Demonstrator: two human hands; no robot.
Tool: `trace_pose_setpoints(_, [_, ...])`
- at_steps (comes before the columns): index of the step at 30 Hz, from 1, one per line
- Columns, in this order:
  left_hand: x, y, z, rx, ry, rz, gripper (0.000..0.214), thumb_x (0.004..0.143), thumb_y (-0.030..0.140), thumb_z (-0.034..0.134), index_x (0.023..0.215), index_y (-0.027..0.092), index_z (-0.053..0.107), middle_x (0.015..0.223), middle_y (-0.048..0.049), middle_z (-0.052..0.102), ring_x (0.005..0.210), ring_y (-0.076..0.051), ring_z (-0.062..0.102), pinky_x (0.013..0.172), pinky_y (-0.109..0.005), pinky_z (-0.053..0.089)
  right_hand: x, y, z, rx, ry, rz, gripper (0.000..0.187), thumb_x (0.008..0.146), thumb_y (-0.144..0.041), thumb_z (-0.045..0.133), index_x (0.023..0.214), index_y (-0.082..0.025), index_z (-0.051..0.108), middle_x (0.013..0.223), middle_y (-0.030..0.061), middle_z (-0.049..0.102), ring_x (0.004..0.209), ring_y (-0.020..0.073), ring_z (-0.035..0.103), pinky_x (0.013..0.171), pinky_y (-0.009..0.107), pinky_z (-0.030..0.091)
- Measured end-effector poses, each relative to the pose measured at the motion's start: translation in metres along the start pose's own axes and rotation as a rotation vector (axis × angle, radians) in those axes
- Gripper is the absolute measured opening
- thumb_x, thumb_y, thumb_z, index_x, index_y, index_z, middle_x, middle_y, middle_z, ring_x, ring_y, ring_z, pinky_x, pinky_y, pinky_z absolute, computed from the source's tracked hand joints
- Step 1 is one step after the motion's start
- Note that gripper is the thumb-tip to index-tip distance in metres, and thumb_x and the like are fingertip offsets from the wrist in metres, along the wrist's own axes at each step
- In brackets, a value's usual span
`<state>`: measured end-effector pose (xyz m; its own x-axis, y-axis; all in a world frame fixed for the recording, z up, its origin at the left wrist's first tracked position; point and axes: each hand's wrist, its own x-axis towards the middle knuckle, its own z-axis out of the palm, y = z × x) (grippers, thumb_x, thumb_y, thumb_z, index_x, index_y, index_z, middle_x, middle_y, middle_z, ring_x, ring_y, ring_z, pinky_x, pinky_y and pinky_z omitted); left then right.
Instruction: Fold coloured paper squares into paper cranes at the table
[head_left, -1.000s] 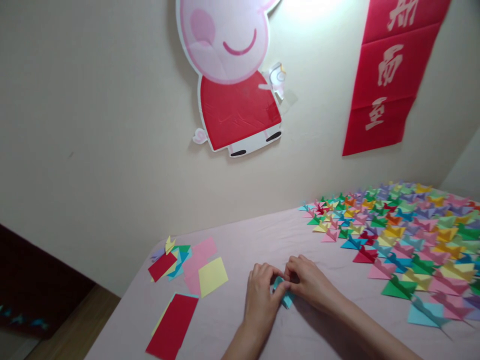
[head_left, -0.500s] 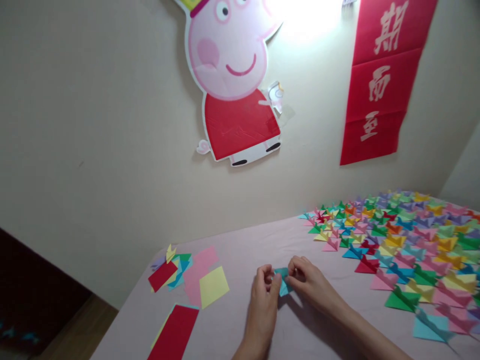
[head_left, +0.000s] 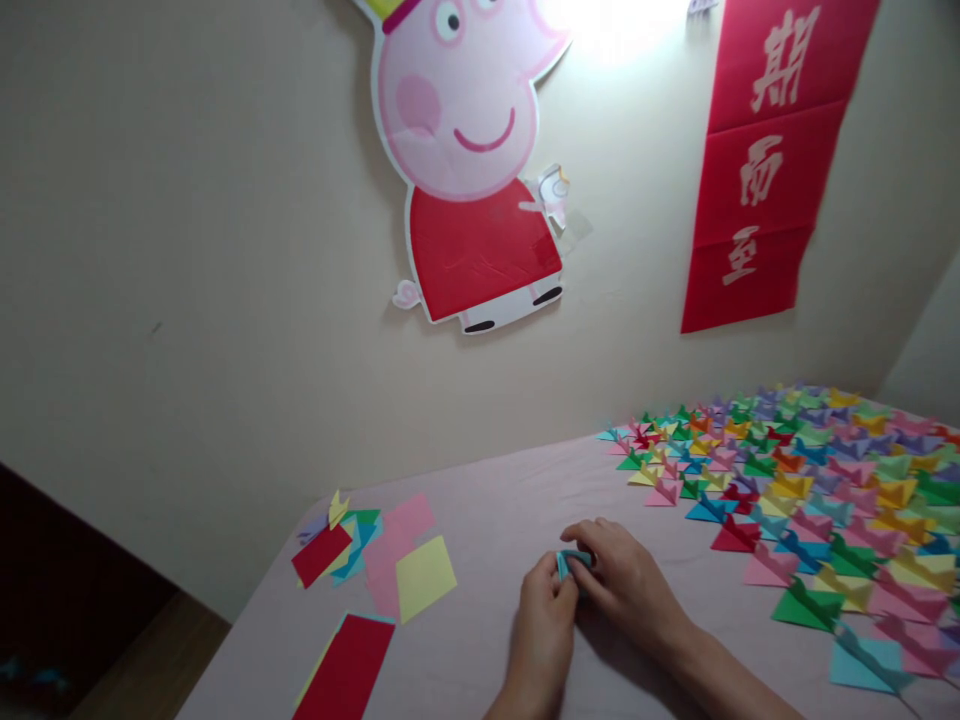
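A small folded piece of light blue paper (head_left: 564,566) is pinched between both hands, just above the pale pink cloth (head_left: 457,665). My left hand (head_left: 546,610) grips its lower left side with thumb and fingers closed. On the right side, my right hand (head_left: 619,565) presses it with the thumb while the fingers curl over the top edge. Most of the paper is hidden behind the fingers, so its exact folds cannot be made out.
Many folded paper cranes (head_left: 806,604) in mixed colours stand in rows at the right. Loose sheets lie at left: a yellow sheet (head_left: 426,580), pink sheets (head_left: 386,555), a small red sheet (head_left: 322,556) and a red stack (head_left: 347,665). The wall (head_left: 262,330) rises behind.
The hands have drawn closer together. The blue paper, flatter and more exposed before, is now bent and mostly covered, with the right fingers over its top.
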<state>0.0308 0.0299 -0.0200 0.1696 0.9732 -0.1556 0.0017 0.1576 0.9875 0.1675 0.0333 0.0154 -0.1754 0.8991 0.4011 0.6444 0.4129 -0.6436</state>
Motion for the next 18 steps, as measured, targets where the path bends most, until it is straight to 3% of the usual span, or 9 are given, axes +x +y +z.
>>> trace_pose_setpoints(7, [0.002,0.015,-0.002,-0.185,-0.119,-0.052,0.033,0.067,0.043,0.071,0.079,0.016,0.057,0.065,0.002,0.057,0.062,-0.014,0.055,0.056,-0.021,0.037,0.0,-0.001,-0.002,0.253,-0.078,0.055,0.013,0.08,-0.02,0.045,0.078,-0.022,0.058,0.076,0.0014,0.064,0.073,0.0181,0.059,0.068,0.028,0.045])
trace_pose_setpoints(14, [-0.004,0.031,-0.005,-0.255,-0.213,-0.098,0.035,0.066,0.038,0.071,0.088,0.013,0.061,0.069,-0.0033,0.064,0.062,-0.017,0.062,0.056,-0.023,0.043,0.0,0.001,-0.002,0.406,-0.081,0.155,0.023,0.086,-0.037,0.049,0.078,-0.019,0.061,0.069,-0.0003,0.061,0.063,0.0156,0.056,0.059,0.026,0.044])
trace_pose_setpoints(18, [-0.004,0.032,-0.008,-0.24,-0.218,-0.106,0.048,0.064,0.05,0.077,0.089,0.012,0.061,0.076,-0.0057,0.066,0.066,-0.017,0.064,0.057,-0.023,0.046,-0.001,0.003,0.001,0.501,-0.115,0.215,0.018,0.083,-0.034,0.05,0.081,-0.02,0.061,0.066,-0.0026,0.059,0.055,0.0132,0.054,0.052,0.024,0.043])
